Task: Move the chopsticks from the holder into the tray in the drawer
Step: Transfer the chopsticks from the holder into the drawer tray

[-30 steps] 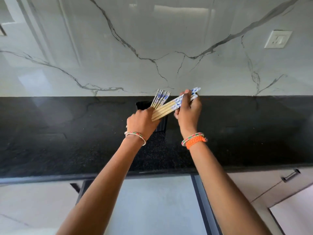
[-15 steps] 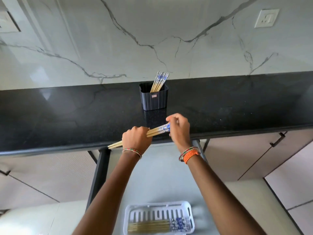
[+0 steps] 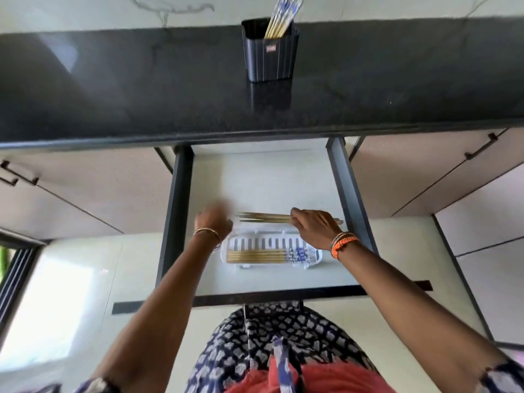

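My right hand (image 3: 317, 226) is shut on a bundle of wooden chopsticks (image 3: 265, 217), held level just over the far edge of the white slotted tray (image 3: 255, 243) in the open drawer (image 3: 263, 180). My left hand (image 3: 215, 224) is blurred at the bundle's left tips; whether it touches them is unclear. Several chopsticks with blue-patterned ends (image 3: 261, 256) lie along the tray's near side. The black holder (image 3: 269, 58) stands on the counter with several more chopsticks (image 3: 279, 21) leaning in it.
The black counter (image 3: 113, 80) overhangs the drawer's back. Dark side rails (image 3: 175, 208) bound the drawer left and right. Closed cabinet fronts with dark handles (image 3: 479, 150) flank it. My patterned clothing (image 3: 269, 350) is against the drawer's front edge.
Both hands carried the bundle from the holder, over the counter edge, down into the drawer. The view has tilted down. The left hand now sits at the tips instead of gripping mid-bundle.
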Available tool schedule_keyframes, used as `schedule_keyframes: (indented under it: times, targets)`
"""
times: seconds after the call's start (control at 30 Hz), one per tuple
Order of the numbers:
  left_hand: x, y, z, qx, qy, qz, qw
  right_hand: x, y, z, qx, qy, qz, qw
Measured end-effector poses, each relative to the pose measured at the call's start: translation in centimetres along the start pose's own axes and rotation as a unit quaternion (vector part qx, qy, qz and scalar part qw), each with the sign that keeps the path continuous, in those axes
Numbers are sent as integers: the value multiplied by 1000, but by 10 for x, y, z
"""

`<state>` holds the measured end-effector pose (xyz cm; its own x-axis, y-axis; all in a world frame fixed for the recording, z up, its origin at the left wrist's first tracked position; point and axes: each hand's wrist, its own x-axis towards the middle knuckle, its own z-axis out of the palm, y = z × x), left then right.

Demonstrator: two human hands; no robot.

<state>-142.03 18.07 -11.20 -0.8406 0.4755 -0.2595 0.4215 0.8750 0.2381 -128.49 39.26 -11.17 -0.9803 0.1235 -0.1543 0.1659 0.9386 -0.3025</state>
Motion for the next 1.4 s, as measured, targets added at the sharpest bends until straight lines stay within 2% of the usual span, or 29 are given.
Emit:
schedule_keyframes:
  times: [0.07, 0.2, 0.23, 0.3, 0.37, 0.47, 0.6, 0.77, 1.0, 1.17, 1.4]
  targets:
    - [-6, -20, 15, -86, -25, -90, 992, -11, 2, 19, -4, -59, -6, 998]
    - [-16, -27, 41, -206, -131, -218, 945, -14, -13, 52, -31, -154, -37, 987]
    - [-19, -23, 45, -231, -142, -227, 935, -11, -16, 58, -38, -162, -33, 985]
    - [-21, -21, 57, -213, -183, -199, 939, -3, -21, 64, -59, -162, -21, 985]
    - [-24, -22, 65, -293, -156, -276, 902, 4, -21, 69, -86, -155, -20, 984]
    - [-19, -28, 73, -326, -110, -267, 900, 12, -21, 76, -132, -140, -32, 981]
    - [-22, -29, 74, -331, -106, -259, 901, 16, -24, 83, -156, -135, -52, 977]
    - [-26, -29, 74, -344, -114, -269, 893, 17, -26, 81, -114, -142, -93, 979]
    - [-22, -32, 74, -321, -117, -262, 903, 13, -20, 77, -115, -114, -23, 987]
    - [-17, -35, 68, -393, -165, -281, 860, 10, -15, 78, -125, -115, 4, 985]
    - [-6, -38, 67, -402, -200, -271, 852, 13, -17, 82, -101, -130, -81, 983]
